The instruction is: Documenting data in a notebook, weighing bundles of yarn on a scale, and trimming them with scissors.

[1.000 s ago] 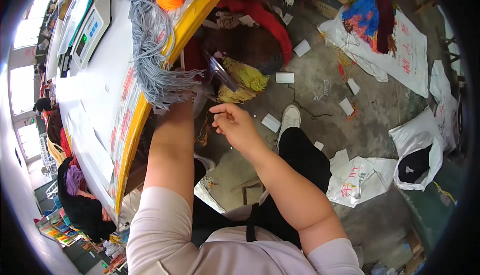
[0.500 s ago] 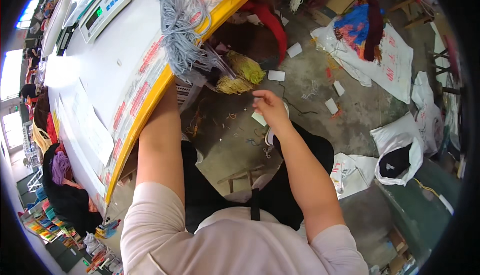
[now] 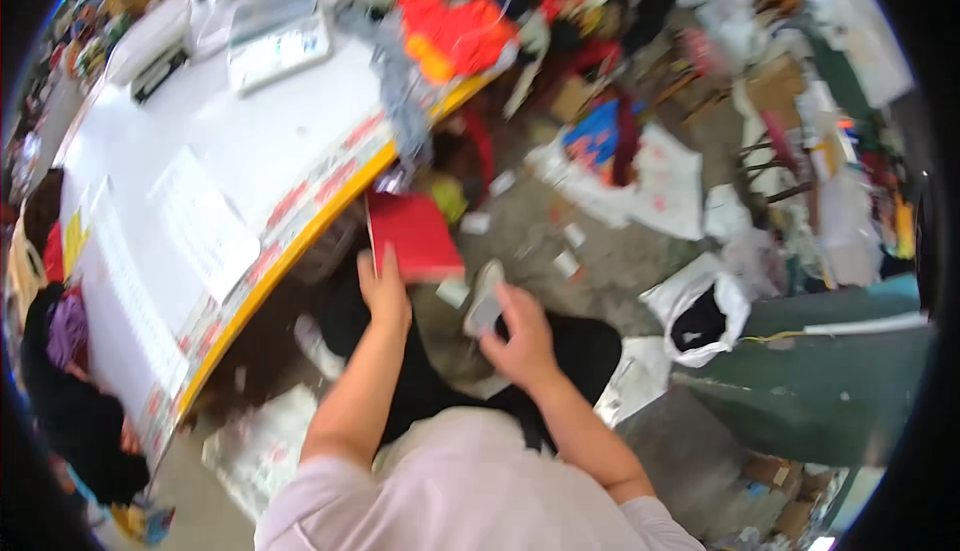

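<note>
A flat red rectangular book or folder [image 3: 413,236] is held up in front of me by its lower left edge. My left hand [image 3: 387,291] grips it beside the table edge. To the right, above my lap, is my right hand [image 3: 520,336], fingers curved with a gap between thumb and forefinger. A small grey patch beside those fingertips is blurred; I cannot tell whether it is part of the white shoe [image 3: 487,286] behind it.
The white table [image 3: 150,241] with a yellow edge rises at left, bearing a scale [image 3: 280,54], paper sheets [image 3: 205,221], grey yarn [image 3: 400,86] and orange-red yarn [image 3: 455,36]. White sacks [image 3: 668,176], an open white bag [image 3: 735,301] and paper scraps lie at right.
My left hand has come out from under the table with the red book or folder. My right hand has drawn back toward my lap, and the view has turned.
</note>
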### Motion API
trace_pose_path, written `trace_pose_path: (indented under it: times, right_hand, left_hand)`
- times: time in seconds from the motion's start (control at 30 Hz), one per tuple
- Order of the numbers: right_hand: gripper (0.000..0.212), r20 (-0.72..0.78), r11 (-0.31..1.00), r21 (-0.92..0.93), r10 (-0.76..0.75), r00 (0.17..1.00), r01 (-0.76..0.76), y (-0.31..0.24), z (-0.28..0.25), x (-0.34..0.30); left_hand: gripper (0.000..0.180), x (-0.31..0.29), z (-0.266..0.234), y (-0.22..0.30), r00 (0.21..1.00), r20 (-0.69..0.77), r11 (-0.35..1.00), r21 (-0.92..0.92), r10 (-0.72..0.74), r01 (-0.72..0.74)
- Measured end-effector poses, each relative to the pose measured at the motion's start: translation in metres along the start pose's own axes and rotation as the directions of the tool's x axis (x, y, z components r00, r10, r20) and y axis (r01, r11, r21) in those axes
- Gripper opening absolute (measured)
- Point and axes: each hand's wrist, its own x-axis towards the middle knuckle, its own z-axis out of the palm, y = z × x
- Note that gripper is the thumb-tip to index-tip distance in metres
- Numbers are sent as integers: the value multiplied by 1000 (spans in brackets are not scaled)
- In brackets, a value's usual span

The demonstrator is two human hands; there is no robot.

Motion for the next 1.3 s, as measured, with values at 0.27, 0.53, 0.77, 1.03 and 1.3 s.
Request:
trace_pose_path:
  times: [0.27, 0.53, 0.77, 1.03, 1.3]
  right_hand:
    - [75, 61, 971, -205, -114, 992, 124, -83, 17, -96]
    - [46, 20, 762, 612, -286, 958, 214, -215, 100, -65]
    - [44, 249, 497, 868, -469, 848, 20, -314, 216, -57]
    - [71, 496, 479, 839, -482, 722, -257, -316, 237, -41]
    - [29, 746, 233, 661, -110, 656, -713, -291, 194, -22]
  left_hand:
    - [25, -156, -63, 103, 828, 530, 845, 344, 185, -410]
    - [107, -159, -150, 266, 553, 609, 404, 379, 569, -833]
    - [88, -116, -242, 309, 727, 378, 373, 669, 573, -643]
    - [66, -85, -283, 296, 810, 352, 308, 794, 469, -524]
    - [31, -114, -306, 285, 705, -142, 636, 578, 695, -511]
